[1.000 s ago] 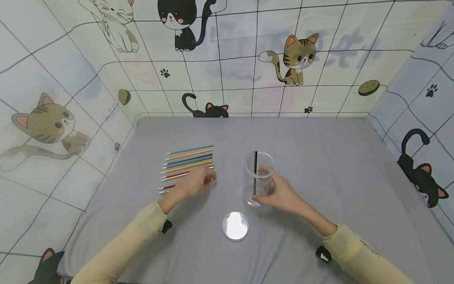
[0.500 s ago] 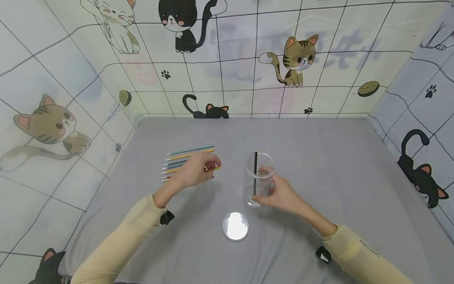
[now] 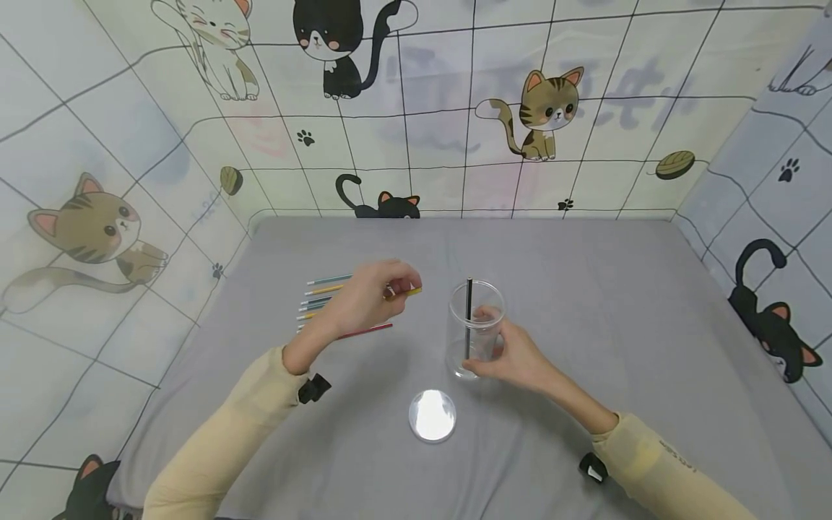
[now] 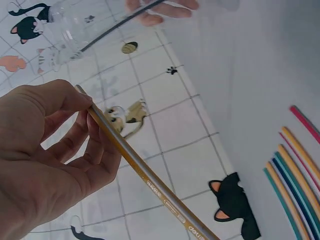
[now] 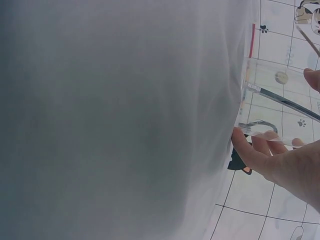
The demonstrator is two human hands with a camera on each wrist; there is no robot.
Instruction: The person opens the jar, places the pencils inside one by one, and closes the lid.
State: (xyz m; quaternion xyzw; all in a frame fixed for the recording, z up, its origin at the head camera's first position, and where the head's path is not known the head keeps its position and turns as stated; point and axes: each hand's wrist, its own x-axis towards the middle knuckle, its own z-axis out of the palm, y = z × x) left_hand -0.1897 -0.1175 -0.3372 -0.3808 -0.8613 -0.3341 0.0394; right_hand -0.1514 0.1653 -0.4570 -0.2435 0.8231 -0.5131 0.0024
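Grey cloth [image 3: 572,289] underlies a slanting yellow pencil [image 4: 154,176], end toward the cup [image 3: 479,336]

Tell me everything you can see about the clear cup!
The clear cup is tall, round and see-through; I can't tell if it's glass or plastic. Its top is open, with a round rim. It stands upright on the gray cloth. The right-hand grip holds its side, and there's one dark pencil inside.

One cup [image 3: 481,336], one disc [image 3: 432,416]
One dark pencil [image 3: 469,318] in the cup, one yellow pencil [image 4: 143,164] held, at least eight more pencils [image 4: 298,176] lying flat.
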